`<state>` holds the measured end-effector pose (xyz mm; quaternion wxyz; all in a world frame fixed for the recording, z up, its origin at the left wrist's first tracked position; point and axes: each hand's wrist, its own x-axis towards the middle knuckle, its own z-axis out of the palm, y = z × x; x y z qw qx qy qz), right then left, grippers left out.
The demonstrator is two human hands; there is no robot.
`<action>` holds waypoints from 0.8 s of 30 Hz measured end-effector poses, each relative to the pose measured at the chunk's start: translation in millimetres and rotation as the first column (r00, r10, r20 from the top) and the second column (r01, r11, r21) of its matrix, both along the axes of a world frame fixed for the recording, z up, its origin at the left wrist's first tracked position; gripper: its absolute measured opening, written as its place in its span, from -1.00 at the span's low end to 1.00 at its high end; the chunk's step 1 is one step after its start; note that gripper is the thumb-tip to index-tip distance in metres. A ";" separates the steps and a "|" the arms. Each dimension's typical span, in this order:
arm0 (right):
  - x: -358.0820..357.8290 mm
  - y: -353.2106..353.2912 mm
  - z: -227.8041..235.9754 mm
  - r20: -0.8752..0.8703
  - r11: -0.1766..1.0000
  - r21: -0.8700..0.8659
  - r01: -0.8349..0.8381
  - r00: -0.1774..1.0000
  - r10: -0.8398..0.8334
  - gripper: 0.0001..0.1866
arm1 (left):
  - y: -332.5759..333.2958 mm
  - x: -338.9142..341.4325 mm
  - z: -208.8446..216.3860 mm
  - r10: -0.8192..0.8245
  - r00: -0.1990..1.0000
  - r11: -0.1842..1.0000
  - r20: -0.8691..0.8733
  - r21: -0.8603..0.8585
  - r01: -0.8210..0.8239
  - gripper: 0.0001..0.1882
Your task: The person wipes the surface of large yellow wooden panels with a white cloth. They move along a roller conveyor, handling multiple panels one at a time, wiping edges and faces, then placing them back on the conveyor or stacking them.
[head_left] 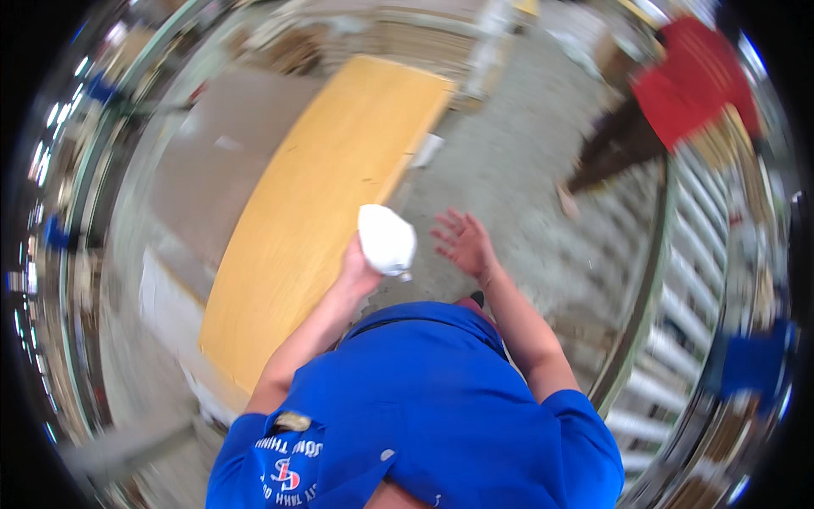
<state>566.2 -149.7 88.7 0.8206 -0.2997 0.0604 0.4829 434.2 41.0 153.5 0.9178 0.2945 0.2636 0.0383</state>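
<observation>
My left hand (359,266) is closed around a white rounded object (387,241) with a small pale tip at its lower end; its exact kind does not show. It is held in front of my body, over the near right edge of a long wooden board (314,204) with a light yellow-brown surface. To the right, my right hand (465,244) hangs above the grey floor with its fingers spread and nothing in them. The two hands are apart. Part of the left fingers is hidden behind the white object.
A brown sheet (229,153) lies left of the board. On the right runs a slatted pale rack (670,356) with a green rail. A person in a red shirt (691,81) is at the far right. Stacked boards (424,38) stand at the back, on the concrete floor (517,144).
</observation>
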 end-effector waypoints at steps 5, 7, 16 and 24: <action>-55.3 133.9 23.7 -0.134 0.849 0.345 -0.399 0.875 0.466 -0.32 | 31.4 -9.6 30.4 0.099 0.994 0.993 -0.036 -0.065 -0.101 -0.60; -62.4 149.1 39.1 -0.155 0.842 0.315 -0.437 0.852 0.500 -0.30 | 28.6 -21.7 2.7 0.231 0.969 0.973 0.088 -0.011 -0.231 -0.60; -14.4 210.6 57.6 -0.151 0.788 0.289 -0.544 0.787 0.599 -0.37 | 67.5 -110.6 19.5 0.431 0.887 0.793 -0.166 0.540 -0.284 -0.73; 143.0 332.7 19.3 0.191 0.789 -0.143 -0.597 0.766 0.614 -0.55 | 30.5 -168.4 -41.2 0.672 0.524 0.740 -0.523 0.490 -0.460 -0.75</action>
